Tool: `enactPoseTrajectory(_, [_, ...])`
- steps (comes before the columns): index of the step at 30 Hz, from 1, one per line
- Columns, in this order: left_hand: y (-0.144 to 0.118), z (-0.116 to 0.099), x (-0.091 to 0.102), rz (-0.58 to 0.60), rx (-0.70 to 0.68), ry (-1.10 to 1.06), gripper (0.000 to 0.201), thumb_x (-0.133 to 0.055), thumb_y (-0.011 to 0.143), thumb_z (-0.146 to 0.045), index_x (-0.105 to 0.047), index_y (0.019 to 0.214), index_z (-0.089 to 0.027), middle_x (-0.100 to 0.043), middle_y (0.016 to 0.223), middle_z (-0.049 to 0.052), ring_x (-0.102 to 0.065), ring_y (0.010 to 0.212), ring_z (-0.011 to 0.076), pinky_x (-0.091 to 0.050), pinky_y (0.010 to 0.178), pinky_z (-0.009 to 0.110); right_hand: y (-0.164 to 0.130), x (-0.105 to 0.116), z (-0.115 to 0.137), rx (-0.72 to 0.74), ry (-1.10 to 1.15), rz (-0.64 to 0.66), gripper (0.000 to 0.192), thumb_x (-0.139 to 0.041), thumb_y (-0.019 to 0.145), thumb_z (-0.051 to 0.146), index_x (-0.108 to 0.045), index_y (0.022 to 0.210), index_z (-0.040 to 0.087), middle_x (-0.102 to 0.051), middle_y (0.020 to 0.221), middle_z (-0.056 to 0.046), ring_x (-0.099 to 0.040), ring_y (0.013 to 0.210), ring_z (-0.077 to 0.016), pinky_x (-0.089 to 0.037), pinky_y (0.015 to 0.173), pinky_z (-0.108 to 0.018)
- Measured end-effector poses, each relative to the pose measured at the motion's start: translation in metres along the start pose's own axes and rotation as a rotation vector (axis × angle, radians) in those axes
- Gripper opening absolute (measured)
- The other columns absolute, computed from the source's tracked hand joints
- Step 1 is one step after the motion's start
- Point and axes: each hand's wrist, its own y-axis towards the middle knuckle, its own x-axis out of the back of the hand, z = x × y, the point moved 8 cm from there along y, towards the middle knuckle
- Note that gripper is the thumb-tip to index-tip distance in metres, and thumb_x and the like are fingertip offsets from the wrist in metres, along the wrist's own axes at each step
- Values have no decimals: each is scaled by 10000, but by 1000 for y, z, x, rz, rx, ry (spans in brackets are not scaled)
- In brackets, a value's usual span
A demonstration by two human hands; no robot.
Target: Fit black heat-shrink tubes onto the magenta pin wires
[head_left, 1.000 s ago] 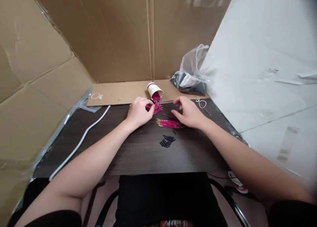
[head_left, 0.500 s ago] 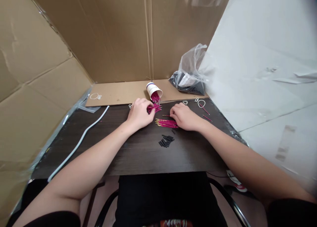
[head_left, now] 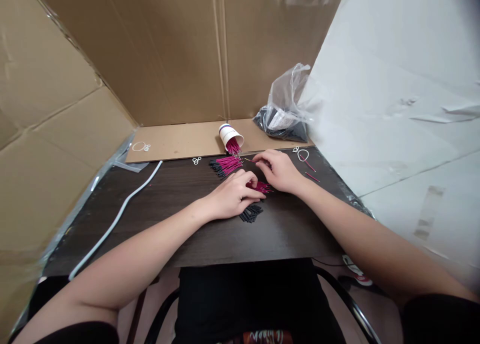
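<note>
My left hand [head_left: 233, 195] lies on the dark table [head_left: 180, 224], fingers curled down between a small bundle of magenta wires [head_left: 262, 187] and a heap of short black tubes [head_left: 251, 213]. Whether it grips anything is hidden. My right hand [head_left: 279, 170] is just behind the bundle and pinches a single thin magenta wire [head_left: 250, 160] that points left. A fanned pile of magenta wires with black ends [head_left: 226, 165] lies farther back. Behind it, a white paper cup [head_left: 228, 134] on its side holds more magenta wires.
A clear plastic bag of black parts [head_left: 287, 116] sits at the back right on a cardboard sheet [head_left: 176, 141]. A white cable [head_left: 120, 215] runs along the left side. Small white rings [head_left: 141, 146] and loose wires [head_left: 309, 170] lie about. Cardboard walls enclose the desk.
My left hand left the back pile of wires and came nearer, to the small bundle and black tubes. My right hand lifted off the bundle and moved back a little, holding one wire.
</note>
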Motion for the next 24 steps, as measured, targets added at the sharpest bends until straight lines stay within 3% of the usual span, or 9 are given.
enactPoseTrajectory(14, [0,-11,-1,9,-31,-32,145,-635,1110,-224,-772,1071,-194,-715,1195,119,-619,1120,279,-531,1035,453,0,-1,7,16,48,-40,115,-612,1050,218,-690,966,204,-731,951,-79,-646,844,-227,-499,791,-374])
enactPoseTrajectory(17, [1,-1,9,-126,58,-154,121,-629,1102,-237,-722,1040,-191,-744,1086,102,-654,1014,251,-553,954,424,0,2,8,-5,64,-54,111,-616,1044,236,-687,964,209,-740,901,-63,-637,792,-218,-488,771,-369])
enactPoseTrajectory(20, [-3,30,21,-353,280,-322,89,-636,1089,-251,-691,1060,-188,-762,955,67,-675,834,198,-554,810,362,-1,8,10,-26,83,-93,121,-619,1036,257,-697,956,210,-727,836,-47,-626,744,-210,-478,747,-363])
enactPoseTrajectory(24, [-10,68,25,-533,482,-463,57,-643,1058,-218,-686,1057,-179,-791,934,72,-728,854,193,-557,797,340,-2,14,16,-19,92,-133,145,-620,1021,263,-697,909,214,-719,804,-42,-622,725,-209,-468,728,-362])
